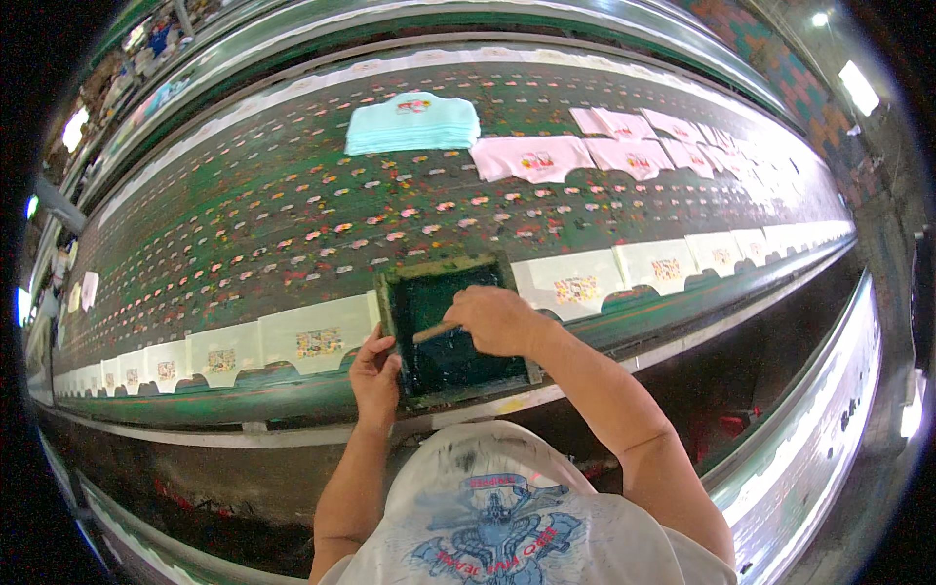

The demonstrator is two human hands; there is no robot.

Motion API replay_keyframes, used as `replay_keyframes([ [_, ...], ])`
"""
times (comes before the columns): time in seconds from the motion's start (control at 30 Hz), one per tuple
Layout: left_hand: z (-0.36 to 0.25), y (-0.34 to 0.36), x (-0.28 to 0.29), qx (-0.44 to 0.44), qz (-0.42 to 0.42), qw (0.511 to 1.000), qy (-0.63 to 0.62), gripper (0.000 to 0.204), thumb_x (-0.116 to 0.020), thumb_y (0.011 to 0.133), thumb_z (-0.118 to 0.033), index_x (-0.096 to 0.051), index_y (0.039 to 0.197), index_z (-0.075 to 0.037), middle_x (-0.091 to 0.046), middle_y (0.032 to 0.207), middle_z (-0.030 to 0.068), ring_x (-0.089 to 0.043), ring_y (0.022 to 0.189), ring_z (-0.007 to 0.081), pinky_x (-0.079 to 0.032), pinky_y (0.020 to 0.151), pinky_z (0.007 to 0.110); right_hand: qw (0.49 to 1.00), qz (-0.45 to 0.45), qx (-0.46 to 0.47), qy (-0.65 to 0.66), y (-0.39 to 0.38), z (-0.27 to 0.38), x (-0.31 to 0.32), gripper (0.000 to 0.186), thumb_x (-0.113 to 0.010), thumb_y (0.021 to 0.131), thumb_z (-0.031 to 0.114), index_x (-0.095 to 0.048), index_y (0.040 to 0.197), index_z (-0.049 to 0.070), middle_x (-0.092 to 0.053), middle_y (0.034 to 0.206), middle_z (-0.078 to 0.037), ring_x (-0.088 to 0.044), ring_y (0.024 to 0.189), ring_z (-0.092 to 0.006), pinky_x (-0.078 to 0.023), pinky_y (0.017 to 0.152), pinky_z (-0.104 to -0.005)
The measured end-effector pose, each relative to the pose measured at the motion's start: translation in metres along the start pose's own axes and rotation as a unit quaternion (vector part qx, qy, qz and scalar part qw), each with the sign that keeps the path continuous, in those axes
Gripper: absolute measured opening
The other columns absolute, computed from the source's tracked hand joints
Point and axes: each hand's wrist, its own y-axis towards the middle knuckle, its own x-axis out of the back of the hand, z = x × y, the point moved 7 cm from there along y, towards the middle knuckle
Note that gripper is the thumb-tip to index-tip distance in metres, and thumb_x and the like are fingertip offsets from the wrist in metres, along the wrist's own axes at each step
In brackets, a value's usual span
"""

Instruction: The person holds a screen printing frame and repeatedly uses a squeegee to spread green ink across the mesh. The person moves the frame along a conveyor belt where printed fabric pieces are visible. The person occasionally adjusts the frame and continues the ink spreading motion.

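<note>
A screen printing frame (444,265) lies on the near edge of the long green table, over the row of pale fabric pieces. Its inside is dark, with wet-looking ink. My left hand (374,378) grips the frame's left side, fingers on the outer wall and thumb close to the rim. Above the dark mesh, my right hand (494,320) is closed round a squeegee (435,332), whose tan wooden edge sticks out to the left. Printed cream fabric pieces (285,343) run leftward from the frame, and more printed pieces (568,271) lie to its right.
A stack of light-blue printed pieces (412,127) sits farther back on the table (292,234). Beside it, pink printed pieces (531,156) spread to the right. Small coloured print marks dot the tabletop. Another long table (804,448) stands at the lower right.
</note>
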Motion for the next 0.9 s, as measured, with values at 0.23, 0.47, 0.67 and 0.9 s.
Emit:
replay_keyframes([
  [0.23, -0.003, 0.009, 0.001, 0.012, 0.031, 0.998, 0.051, 0.038, -0.068, 0.097, 0.014, -0.073, 0.132, -0.001, -0.046, 0.175, 0.0256, -0.056, 0.153, 0.0276, -0.047, 0.12, 0.037, 0.991, -0.119, -0.06, -0.027, 0.033, -0.021, 0.001, 0.042, -0.067, 0.093, -0.001, -0.079, 0.132, 0.009, -0.076, 0.118, -0.013, -0.071, 0.115, -0.0375, -0.057, 0.104, -0.0492],
  [0.47, -0.005, 0.008, -0.004, -0.036, 0.051, 0.996, 0.061, 0.051, -0.067, 0.094, 0.016, -0.068, 0.142, -0.002, -0.044, 0.177, 0.025, -0.045, 0.163, 0.0336, -0.034, 0.132, 0.042, 0.993, -0.093, -0.059, -0.048, -0.012, 0.029, -0.022, 0.052, -0.069, 0.085, -0.004, -0.078, 0.134, 0.01, -0.075, 0.124, -0.01, -0.069, 0.114, -0.0351, -0.055, 0.105, -0.048],
  [0.67, -0.01, 0.006, -0.012, -0.045, 0.036, 0.995, 0.087, 0.054, -0.068, 0.091, 0.015, -0.07, 0.141, -0.005, -0.046, 0.175, 0.0246, -0.044, 0.164, 0.0357, -0.033, 0.133, 0.045, 0.995, -0.068, -0.066, -0.034, -0.052, 0.069, -0.036, 0.052, -0.072, 0.086, 0.001, -0.076, 0.137, 0.01, -0.074, 0.127, -0.011, -0.068, 0.119, -0.0334, -0.054, 0.106, -0.0482],
  [0.9, -0.024, -0.004, -0.022, -0.11, 0.031, 0.959, 0.259, 0.057, -0.072, 0.08, 0.013, -0.074, 0.134, -0.006, -0.049, 0.173, 0.0265, -0.046, 0.162, 0.0402, -0.033, 0.133, 0.047, 0.995, -0.058, -0.077, -0.007, -0.071, 0.088, -0.042, 0.048, -0.077, 0.085, 0.004, -0.079, 0.132, 0.009, -0.073, 0.132, -0.012, -0.066, 0.122, -0.0338, -0.054, 0.108, -0.0484],
])
